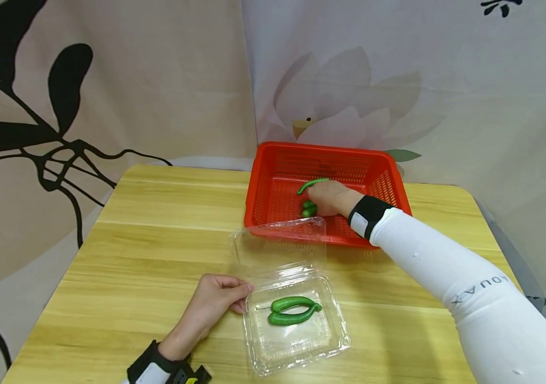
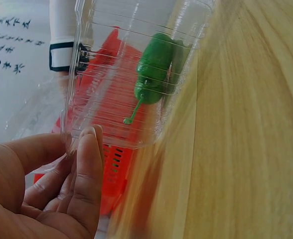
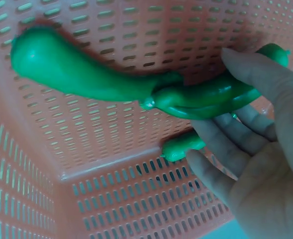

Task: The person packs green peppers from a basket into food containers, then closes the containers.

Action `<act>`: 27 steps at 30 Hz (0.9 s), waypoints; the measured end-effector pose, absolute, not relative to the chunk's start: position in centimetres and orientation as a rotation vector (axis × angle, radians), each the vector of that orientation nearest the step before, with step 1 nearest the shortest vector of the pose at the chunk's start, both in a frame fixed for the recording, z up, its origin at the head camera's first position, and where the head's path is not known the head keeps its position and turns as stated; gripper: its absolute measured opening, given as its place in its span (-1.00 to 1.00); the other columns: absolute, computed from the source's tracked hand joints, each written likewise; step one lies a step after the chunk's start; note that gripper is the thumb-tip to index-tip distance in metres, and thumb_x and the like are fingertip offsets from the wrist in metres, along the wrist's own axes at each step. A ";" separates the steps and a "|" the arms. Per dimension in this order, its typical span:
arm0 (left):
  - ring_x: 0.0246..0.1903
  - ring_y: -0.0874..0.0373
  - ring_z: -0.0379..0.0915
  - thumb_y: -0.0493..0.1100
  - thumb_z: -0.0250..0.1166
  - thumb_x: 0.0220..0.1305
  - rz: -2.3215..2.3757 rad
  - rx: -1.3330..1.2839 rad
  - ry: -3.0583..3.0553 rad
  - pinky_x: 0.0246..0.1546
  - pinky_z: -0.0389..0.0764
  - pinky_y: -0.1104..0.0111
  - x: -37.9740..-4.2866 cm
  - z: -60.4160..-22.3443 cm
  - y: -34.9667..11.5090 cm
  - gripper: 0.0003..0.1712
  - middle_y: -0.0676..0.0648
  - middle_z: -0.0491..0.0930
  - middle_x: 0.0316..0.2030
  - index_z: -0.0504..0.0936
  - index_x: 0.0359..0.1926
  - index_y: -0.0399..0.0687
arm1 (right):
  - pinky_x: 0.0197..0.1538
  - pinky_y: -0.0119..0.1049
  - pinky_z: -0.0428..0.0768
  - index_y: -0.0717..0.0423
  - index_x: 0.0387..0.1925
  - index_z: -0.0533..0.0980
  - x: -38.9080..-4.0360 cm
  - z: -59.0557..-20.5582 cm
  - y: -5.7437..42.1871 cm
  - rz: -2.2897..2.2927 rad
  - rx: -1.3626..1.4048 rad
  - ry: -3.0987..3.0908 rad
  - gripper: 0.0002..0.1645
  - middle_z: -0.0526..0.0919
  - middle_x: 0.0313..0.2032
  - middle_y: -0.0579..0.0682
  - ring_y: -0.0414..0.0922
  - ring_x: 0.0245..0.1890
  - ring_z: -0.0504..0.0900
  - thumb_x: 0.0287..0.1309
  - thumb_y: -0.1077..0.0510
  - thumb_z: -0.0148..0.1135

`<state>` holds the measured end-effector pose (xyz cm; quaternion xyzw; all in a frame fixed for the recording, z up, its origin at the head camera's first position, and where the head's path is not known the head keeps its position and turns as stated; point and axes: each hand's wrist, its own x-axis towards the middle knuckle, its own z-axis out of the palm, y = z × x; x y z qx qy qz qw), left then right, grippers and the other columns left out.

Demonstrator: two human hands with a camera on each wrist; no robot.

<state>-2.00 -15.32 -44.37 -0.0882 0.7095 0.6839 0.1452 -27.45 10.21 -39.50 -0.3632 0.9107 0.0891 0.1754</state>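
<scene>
A clear plastic clamshell box lies with its lid raised on the table, two green peppers in its base. My left hand pinches the box's left edge near the hinge between thumb and fingers. Inside the red basket is my right hand, its thumb and fingers around a green pepper. A longer green pepper touches the tip of the held one. Another green pepper lies beyond the fingers, partly hidden by them.
The wooden table bears both containers. The lid leans back against the basket's near wall and overlaps its rim. Behind the table hangs a printed curtain.
</scene>
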 end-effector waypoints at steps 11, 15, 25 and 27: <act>-0.59 0.18 0.61 -0.29 0.48 0.29 1.970 -0.246 2.046 -0.49 0.74 0.39 -2.0 -44.5 -15.3 -0.76 -0.13 0.67 -0.56 0.76 -0.25 -0.50 | 0.03 -0.02 0.69 0.18 -0.05 0.59 -28.1 -38.6 10.8 0.045 -1.058 2.647 -0.67 0.70 -0.22 0.06 0.01 -0.21 0.65 0.17 0.22 0.48; -0.59 0.18 0.61 -0.29 0.48 0.29 1.966 -0.252 2.046 -0.49 0.74 0.39 -2.0 -44.5 -15.3 -0.76 -0.13 0.67 -0.56 0.76 -0.25 -0.50 | 0.00 -0.07 0.68 0.20 -0.02 0.55 -28.3 -37.5 11.0 0.013 -1.063 2.660 -0.61 0.67 -0.25 0.06 0.01 -0.24 0.61 0.19 0.19 0.52; -0.59 0.17 0.60 -0.28 0.48 0.29 1.967 -0.253 2.053 -0.50 0.73 0.40 -2.0 -44.4 -15.3 -0.76 -0.13 0.66 -0.57 0.77 -0.25 -0.49 | -0.13 -0.16 0.59 0.12 -0.13 0.57 -27.7 -34.7 12.6 -0.203 -1.014 2.739 -0.68 0.59 -0.33 -0.01 -0.02 -0.29 0.52 0.20 0.12 0.55; -0.59 0.17 0.60 -0.27 0.48 0.29 1.968 -0.254 2.054 -0.50 0.73 0.40 -2.0 -44.4 -15.2 -0.76 -0.13 0.66 -0.57 0.77 -0.25 -0.49 | -0.14 -0.15 0.58 0.11 -0.14 0.58 -27.6 -34.2 13.0 -0.239 -1.003 2.757 -0.68 0.59 -0.34 -0.01 -0.02 -0.29 0.52 0.19 0.11 0.55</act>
